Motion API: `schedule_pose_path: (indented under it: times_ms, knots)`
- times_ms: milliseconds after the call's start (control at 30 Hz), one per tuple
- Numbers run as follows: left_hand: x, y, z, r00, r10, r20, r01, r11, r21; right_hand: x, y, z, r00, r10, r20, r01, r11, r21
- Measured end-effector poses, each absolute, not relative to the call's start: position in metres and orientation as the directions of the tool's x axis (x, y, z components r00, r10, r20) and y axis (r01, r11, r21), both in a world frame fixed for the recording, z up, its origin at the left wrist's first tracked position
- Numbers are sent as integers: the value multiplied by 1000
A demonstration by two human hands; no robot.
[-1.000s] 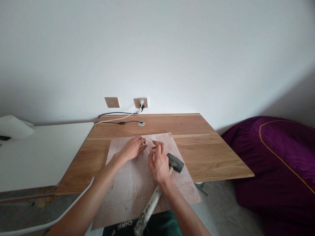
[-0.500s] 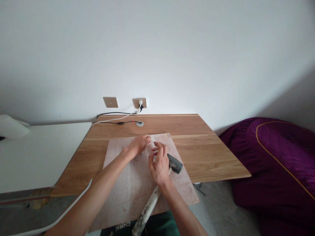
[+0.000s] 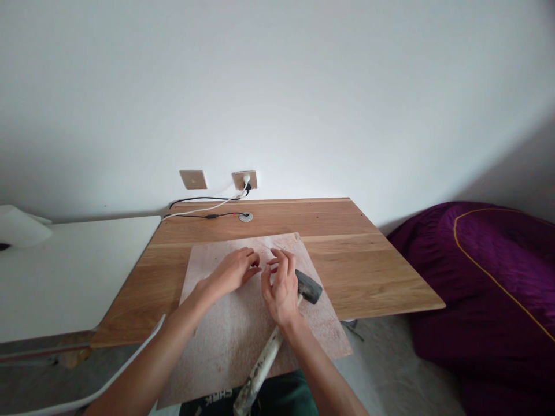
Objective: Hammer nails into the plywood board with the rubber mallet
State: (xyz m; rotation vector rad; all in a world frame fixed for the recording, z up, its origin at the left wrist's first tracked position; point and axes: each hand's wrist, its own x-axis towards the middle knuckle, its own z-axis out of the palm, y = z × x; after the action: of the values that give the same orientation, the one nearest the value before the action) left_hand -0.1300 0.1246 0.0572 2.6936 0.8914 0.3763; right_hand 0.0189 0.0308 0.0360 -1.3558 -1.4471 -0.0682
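Note:
A flat, pinkish-brown wooden board [image 3: 243, 341] lies tilted over the table's front edge and my lap. My left hand [image 3: 238, 268] is over its upper middle, thumb and fingers drawn together; whatever they pinch is too small or hidden. Close by on the right, my right hand [image 3: 281, 289] hovers with its fingers curved and apart, and I see nothing held in it. A hammer with a dark head [image 3: 309, 287] and a worn, whitish handle [image 3: 260, 370] lies on the board, passing beneath my right hand and wrist. Tiny marks or nails near the board's top are hard to make out.
Under the board is a wooden table [image 3: 368, 271], with a white table [image 3: 78, 277] to its left. Black and white cables [image 3: 208, 211] run from a wall socket [image 3: 245, 180] across the back. A purple covered seat [image 3: 437, 277] stands at the right.
My left hand has moved down and left, nearer me, from the board's upper part, covering where small nail-like pieces showed. My right hand and the hammer are nearly unchanged.

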Motion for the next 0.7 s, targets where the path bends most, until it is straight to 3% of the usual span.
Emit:
schedule_pose_path:
  times_ms: [133, 333, 700]
  knots:
    - [-137, 122, 59, 793, 594, 137, 534, -786, 312, 19, 27, 37, 294, 643, 707, 697, 362, -619]
    - [-102, 150, 57, 731, 647, 216, 551, -747, 373, 22, 15, 41, 370, 433, 822, 709, 440, -551]
    - [-60, 180, 51, 836, 539, 104, 489, -817, 306, 21, 18, 42, 350, 513, 784, 702, 411, -582]
